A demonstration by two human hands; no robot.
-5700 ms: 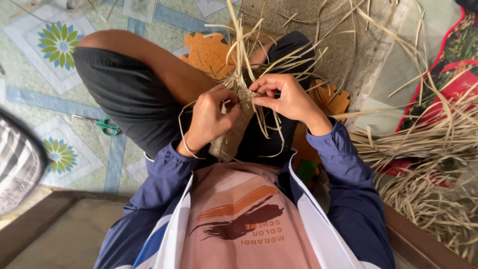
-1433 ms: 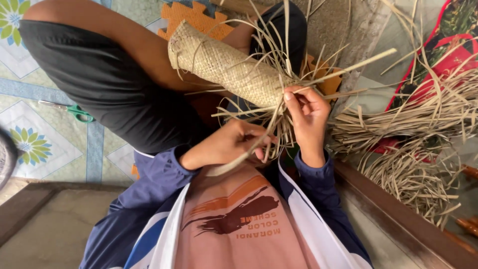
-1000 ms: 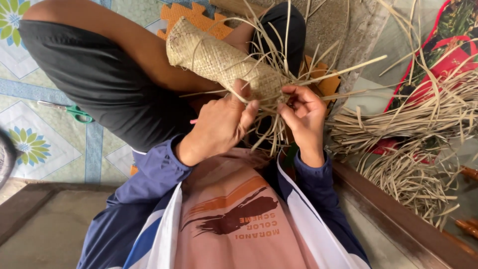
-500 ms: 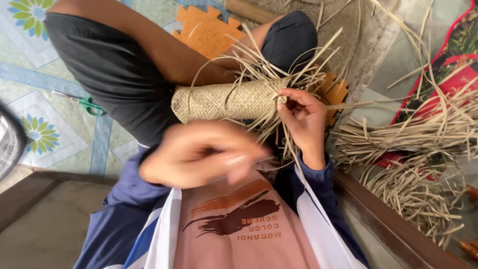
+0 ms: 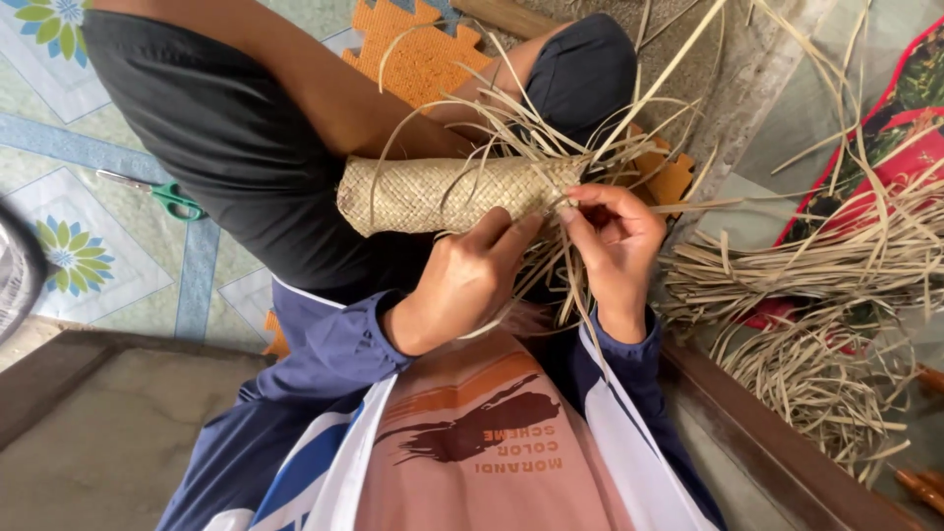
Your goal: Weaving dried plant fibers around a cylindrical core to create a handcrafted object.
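Note:
A pale woven straw tube (image 5: 442, 192) lies sideways across my lap, its closed end to the left and loose straw strips (image 5: 551, 133) fanning out of its right end. My left hand (image 5: 472, 275) grips the tube from below near that open end, fingers curled up against the weave. My right hand (image 5: 615, 241) pinches loose strips right at the tube's edge. Both hands nearly touch each other.
Green-handled scissors (image 5: 167, 197) lie on the patterned floor mat at the left. An orange foam puzzle tile (image 5: 418, 54) sits under my legs. Bundles of dry straw (image 5: 816, 275) pile up at the right, over red fabric (image 5: 905, 157). A wooden ledge (image 5: 767, 442) runs along the bottom right.
The tube has dropped from a raised slant to lying level on my lap. My left hand swung away, blurred, then returned to grip the tube's open end. My right hand kept its hold.

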